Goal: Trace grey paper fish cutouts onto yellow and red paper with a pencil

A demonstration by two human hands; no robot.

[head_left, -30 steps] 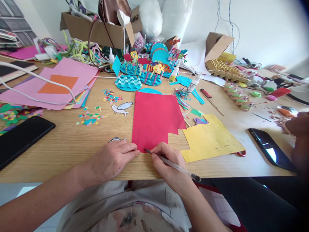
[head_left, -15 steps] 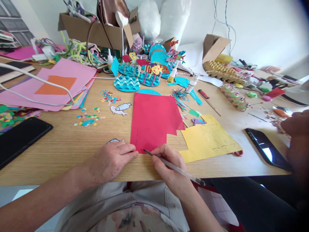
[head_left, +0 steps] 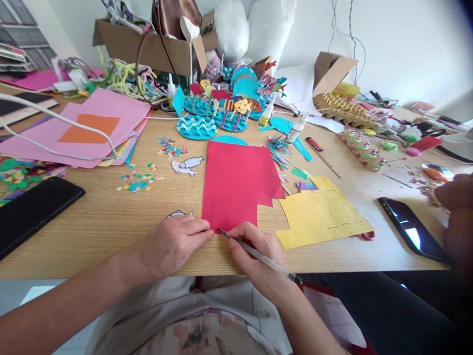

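A sheet of red paper point(head_left: 236, 182) with a stepped cut right edge lies in front of me. My left hand point(head_left: 177, 241) rests flat with its fingers stretched out, the fingertips pressing on the sheet's lower left corner. Between the thumb and fingers of my right hand point(head_left: 254, 249) is a clear-barrelled pen point(head_left: 266, 259), its dark tip at the paper's bottom edge. Faint marks show near the left edge of the sheet. A paper fish cutout point(head_left: 179, 213) pokes out from behind my left hand, partly hidden. Farther up lie more grey-white fish cutouts point(head_left: 187, 166).
Yellow paper point(head_left: 325, 214) with drawn lines lies at right, near a phone point(head_left: 410, 229). Another phone point(head_left: 40, 212) is at left, below pink paper point(head_left: 74, 128). Confetti dots point(head_left: 138, 182), glue bottles point(head_left: 296, 129) and blue fish crafts point(head_left: 231, 118) stand beyond. Another person's hand point(head_left: 458, 212) shows at right.
The pen tip has shifted slightly along the red paper's bottom edge, and the pen's back end has swung left. My left hand stays in place on the paper.
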